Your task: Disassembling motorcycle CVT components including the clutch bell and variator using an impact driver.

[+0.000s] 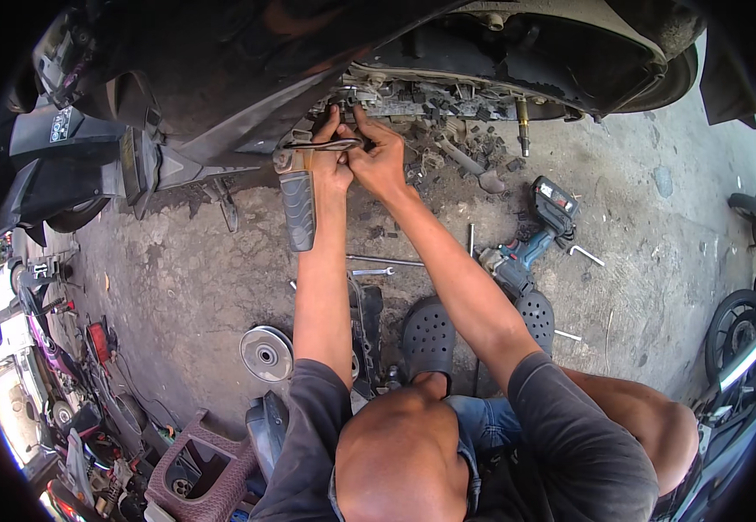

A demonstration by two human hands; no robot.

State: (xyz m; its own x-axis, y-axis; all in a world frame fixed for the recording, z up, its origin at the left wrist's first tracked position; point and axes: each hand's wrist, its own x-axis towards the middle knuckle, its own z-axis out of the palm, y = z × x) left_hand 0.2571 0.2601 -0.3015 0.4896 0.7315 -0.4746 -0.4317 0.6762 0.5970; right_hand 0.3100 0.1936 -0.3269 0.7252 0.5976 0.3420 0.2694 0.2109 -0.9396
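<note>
Both my arms reach forward to the underside of a dark scooter [247,78]. My left hand [334,157] and my right hand [380,157] are close together at the exposed, dirty metal casing [395,103]. Their fingers are bent, with the fingertips up against a small metal part [347,94] there. What they pinch is too small and too covered to make out. A rubber-topped footrest [298,209] hangs beside my left forearm, and its curved dark metal bracket crosses over my left hand.
Black broken fragments [461,122] litter the ground below the casing. A cordless impact wrench [530,248], a combination wrench [371,271] and a long metal bar [385,259] lie near my grey clogs [428,335]. A round metal pulley disc [267,353] is at left; motorcycle parts [91,409] crowd the edge.
</note>
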